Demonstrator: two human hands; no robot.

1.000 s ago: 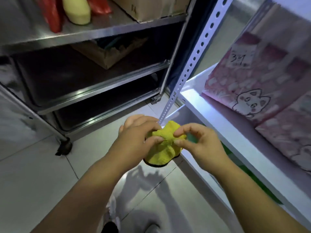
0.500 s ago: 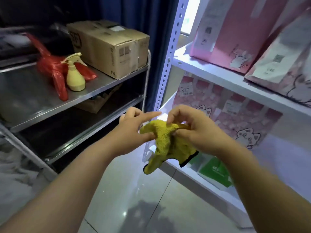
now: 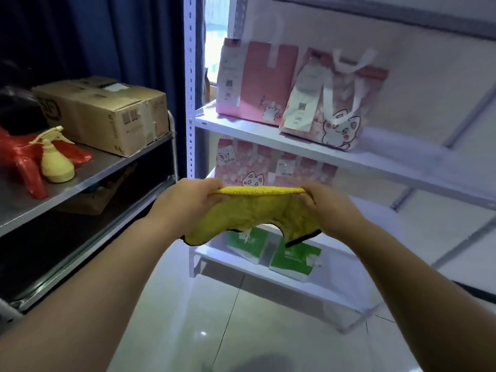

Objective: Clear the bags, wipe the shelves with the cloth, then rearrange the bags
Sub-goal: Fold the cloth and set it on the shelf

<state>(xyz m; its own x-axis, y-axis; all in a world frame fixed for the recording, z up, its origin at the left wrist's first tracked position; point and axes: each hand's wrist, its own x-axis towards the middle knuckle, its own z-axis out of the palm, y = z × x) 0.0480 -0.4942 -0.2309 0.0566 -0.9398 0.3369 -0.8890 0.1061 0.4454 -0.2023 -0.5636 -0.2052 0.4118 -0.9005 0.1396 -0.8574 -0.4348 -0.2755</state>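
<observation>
Here, my left hand and right hand each pinch a top corner of the yellow cloth, stretched taut before the white shelves holding pink bags.

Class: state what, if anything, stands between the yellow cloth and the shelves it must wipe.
Left hand and right hand hold the cloth. Pink bags stand on the upper shelf and patterned bags on the middle shelf, covering them.

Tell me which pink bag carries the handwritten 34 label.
The leftmost pink bag on the middle shelf, above the left hand. Its white label is handwritten; the plain pink bag and the cat-face bag on the upper shelf carry printed tags.
</observation>
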